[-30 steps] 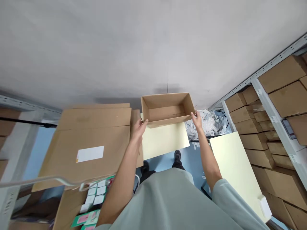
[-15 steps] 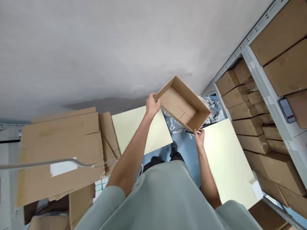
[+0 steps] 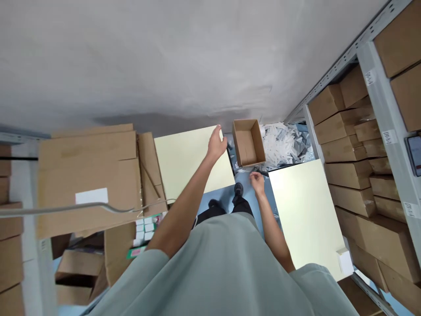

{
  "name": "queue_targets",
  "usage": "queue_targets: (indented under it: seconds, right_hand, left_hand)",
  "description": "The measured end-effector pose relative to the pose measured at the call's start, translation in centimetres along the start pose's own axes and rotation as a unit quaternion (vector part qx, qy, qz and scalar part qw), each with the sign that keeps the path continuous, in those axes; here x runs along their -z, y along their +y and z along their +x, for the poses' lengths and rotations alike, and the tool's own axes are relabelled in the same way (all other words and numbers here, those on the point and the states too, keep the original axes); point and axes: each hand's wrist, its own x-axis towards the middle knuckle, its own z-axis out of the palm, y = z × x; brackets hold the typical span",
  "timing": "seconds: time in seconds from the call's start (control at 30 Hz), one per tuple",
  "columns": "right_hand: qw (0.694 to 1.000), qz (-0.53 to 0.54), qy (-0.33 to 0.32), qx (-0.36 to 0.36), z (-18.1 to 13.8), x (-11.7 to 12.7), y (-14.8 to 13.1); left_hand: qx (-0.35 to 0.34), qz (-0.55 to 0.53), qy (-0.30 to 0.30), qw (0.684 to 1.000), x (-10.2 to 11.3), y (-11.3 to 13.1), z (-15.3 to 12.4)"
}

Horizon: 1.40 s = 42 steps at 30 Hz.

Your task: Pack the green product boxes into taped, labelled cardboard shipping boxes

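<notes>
An open-topped cardboard box (image 3: 247,147) stands low by the wall, beside and partly over a heap of shredded paper (image 3: 279,142). My left hand (image 3: 216,144) is to the left of the box, above the cream tabletop (image 3: 184,158). Its fingers are apart and it holds nothing. Just below the box's near edge is my right hand (image 3: 257,182), its fingers loosely bent and nothing in them. Neither hand appears to touch the box.
A second cream tabletop (image 3: 305,210) is at the right, with a small white box (image 3: 344,262) on its edge. Shelves of cardboard boxes (image 3: 347,175) line the right side. Flattened cardboard (image 3: 88,175) and a grey cable (image 3: 82,208) are on the left.
Both hands have let go of the cardboard box. It has gone down beside the shredded paper and turned more upright. My right hand has drawn left, while my left hand has shifted slightly right.
</notes>
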Motion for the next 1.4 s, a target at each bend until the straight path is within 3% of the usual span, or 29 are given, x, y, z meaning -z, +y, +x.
queue_targets:
  seconds: [0.23, 0.47, 0.67, 0.87, 1.0, 1.13, 1.27, 1.4]
  right_hand:
    - [0.994, -0.058, -0.082, 0.04, -1.3, 0.3, -1.0]
    - [0.974, -0.137, -0.167, 0.07, -5.9, -4.6, 0.2]
    - [0.93, -0.267, -0.243, 0.068, -13.3, -9.4, 4.7]
    - [0.848, -0.429, -0.31, 0.031, -19.2, -13.8, 12.4]
    - [0.792, -0.516, -0.326, -0.001, -19.7, -18.1, 19.0]
    - [0.747, -0.575, -0.333, -0.023, -17.4, -24.0, 26.6]
    - [0.724, -0.611, -0.317, -0.04, -11.9, -30.7, 34.2]
    - [0.724, -0.63, -0.276, -0.041, -4.1, -37.3, 41.6]
  left_hand:
    - [0.143, 0.0, 0.086, 0.986, 7.0, -7.0, -16.5]
    - [0.211, -0.037, 0.146, 0.966, 11.3, -12.3, -28.5]
    - [0.235, -0.113, 0.178, 0.949, 12.0, -16.5, -37.8]
    - [0.301, -0.199, 0.232, 0.903, 13.2, -23.7, -46.1]
    - [0.367, -0.234, 0.272, 0.858, 13.2, -29.9, -49.5]
    - [0.397, -0.23, 0.317, 0.83, 12.4, -36.9, -50.6]
    - [0.409, -0.241, 0.354, 0.806, 10.8, -45.2, -49.5]
    - [0.487, -0.266, 0.33, 0.764, 8.5, -54.5, -46.7]
